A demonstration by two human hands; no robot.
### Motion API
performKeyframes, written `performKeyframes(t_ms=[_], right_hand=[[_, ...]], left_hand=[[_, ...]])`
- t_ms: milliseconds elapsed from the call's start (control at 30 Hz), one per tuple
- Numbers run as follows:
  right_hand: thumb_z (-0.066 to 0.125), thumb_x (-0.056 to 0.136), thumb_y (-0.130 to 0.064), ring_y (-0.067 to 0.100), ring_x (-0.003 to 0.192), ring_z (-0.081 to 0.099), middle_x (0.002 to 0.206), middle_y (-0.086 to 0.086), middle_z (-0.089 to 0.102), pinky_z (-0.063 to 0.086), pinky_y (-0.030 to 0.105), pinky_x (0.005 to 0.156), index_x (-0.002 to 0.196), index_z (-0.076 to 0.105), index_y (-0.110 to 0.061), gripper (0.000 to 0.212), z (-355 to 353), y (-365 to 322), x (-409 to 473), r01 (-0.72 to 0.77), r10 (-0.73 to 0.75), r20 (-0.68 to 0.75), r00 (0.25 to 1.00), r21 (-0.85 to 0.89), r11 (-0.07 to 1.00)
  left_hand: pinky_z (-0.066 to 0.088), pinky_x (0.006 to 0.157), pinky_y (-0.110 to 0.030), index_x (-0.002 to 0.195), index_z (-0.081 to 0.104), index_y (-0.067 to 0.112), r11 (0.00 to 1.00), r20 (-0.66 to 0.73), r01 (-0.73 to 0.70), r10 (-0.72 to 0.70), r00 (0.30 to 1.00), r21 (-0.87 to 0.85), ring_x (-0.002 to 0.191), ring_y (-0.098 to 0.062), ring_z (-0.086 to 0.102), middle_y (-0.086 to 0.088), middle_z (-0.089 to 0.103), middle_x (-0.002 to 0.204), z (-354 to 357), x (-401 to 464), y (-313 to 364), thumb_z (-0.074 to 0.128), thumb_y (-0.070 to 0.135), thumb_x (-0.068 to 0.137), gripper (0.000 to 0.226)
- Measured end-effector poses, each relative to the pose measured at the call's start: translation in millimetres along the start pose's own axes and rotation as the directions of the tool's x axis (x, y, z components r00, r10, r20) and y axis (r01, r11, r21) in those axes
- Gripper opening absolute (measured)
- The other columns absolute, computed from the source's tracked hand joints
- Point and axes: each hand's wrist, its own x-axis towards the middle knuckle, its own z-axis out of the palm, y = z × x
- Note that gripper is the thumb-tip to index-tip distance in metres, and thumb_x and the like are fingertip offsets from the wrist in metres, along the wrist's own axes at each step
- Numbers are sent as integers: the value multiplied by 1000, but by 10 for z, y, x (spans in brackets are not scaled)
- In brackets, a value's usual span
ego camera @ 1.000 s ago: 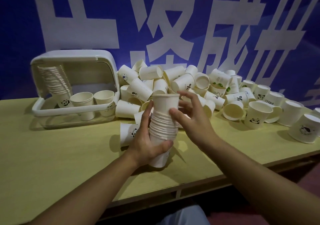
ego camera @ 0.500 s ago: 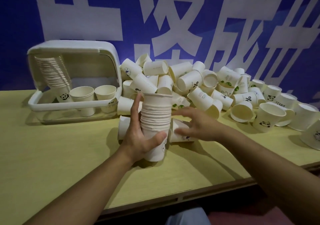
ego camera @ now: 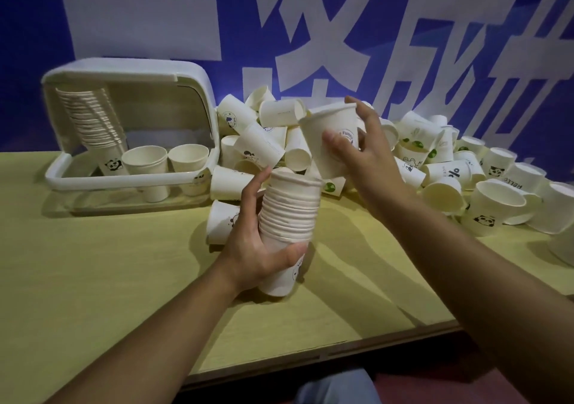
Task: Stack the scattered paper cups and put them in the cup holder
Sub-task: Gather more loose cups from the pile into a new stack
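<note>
Yellow-green worktop [ego camera: 93, 279] against a blue banner [ego camera: 155, 15] with large white characters, strewn with paper cups.

The left hand [ego camera: 251, 248] grips a stack of cups [ego camera: 290, 214] above the worktop, long axis near upright, mouth up. The right hand [ego camera: 366, 152] pinches a single cup [ego camera: 329, 138] just above it, mouth tilted up-left. The loose cup pile [ego camera: 435, 161] lies behind; the white cup holder [ego camera: 130, 130] sits back left.

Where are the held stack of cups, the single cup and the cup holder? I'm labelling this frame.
stack of cups [ego camera: 290, 208]: head view, on its ribbed rims, gripped by the left hand [ego camera: 248, 248].
single cup [ego camera: 330, 133]: head view, on its side wall, held by the right hand [ego camera: 369, 155].
cup holder [ego camera: 124, 71]: head view, on its raised lid.
</note>
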Motion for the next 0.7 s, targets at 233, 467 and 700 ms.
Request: performKeyframes(t_ms=[233, 467, 700], right_hand=[[69, 92, -37, -2, 96, 66, 121, -9, 55, 60, 27, 80, 140, 32, -33, 61, 398, -26, -162, -4, 5, 112, 994, -10, 1000], [64, 84, -53, 11, 115, 61, 127, -6, 58, 55, 40, 96, 132, 39, -41, 55, 458, 147, -446, -10, 21, 159, 987, -72, 997], [67, 81, -50, -9, 102, 58, 116, -20, 59, 48, 10, 81, 132, 48, -32, 57, 465, 177, -533, -5, 30, 200, 979, -122, 993]], left_hand=[[54, 87, -23, 138, 19, 65, 1000, -16, -1, 1, 1000, 17, 111, -13, 66, -7, 55, 134, 4, -65, 13, 83, 39, 62, 103], [57, 89, -32, 147, 7, 60, 1000, -51, -11, 11, 999, -2, 116, -16, 66, -2, 55, 137, -16, -87, 47, 85, 34, 67, 115], [55, 84, -22, 151, 16, 33, 999, -68, -49, 48, 997, -21, 111, -14, 68, -10, 53, 136, -106, -54, 118, 82, 25, 67, 108]])
